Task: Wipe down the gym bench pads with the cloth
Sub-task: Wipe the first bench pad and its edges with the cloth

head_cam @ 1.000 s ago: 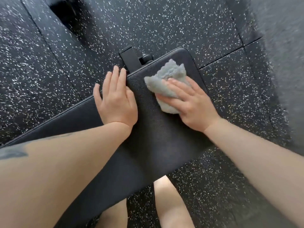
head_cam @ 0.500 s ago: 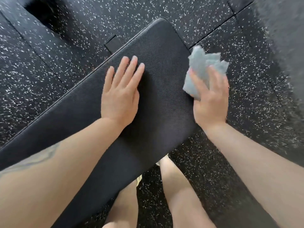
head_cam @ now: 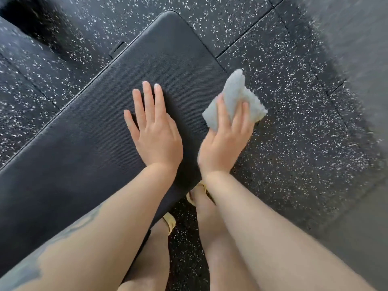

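A long black bench pad runs diagonally from the lower left to a rounded end at the upper middle. My left hand lies flat on the pad with fingers spread and holds nothing. My right hand grips a crumpled pale grey cloth at the pad's right edge. The cloth hangs mostly over the floor beside the pad, and I cannot tell whether it touches the edge.
Black rubber floor tiles with white speckles surround the bench. A black bracket pokes out from under the pad's far left edge. My bare legs and yellow sandals stand below the pad's near side. A blurred grey surface fills the right.
The right hand carried the cloth off the pad's top to its right edge, then drew back and down along that side. The left hand shifted from the far edge towards the pad's middle.
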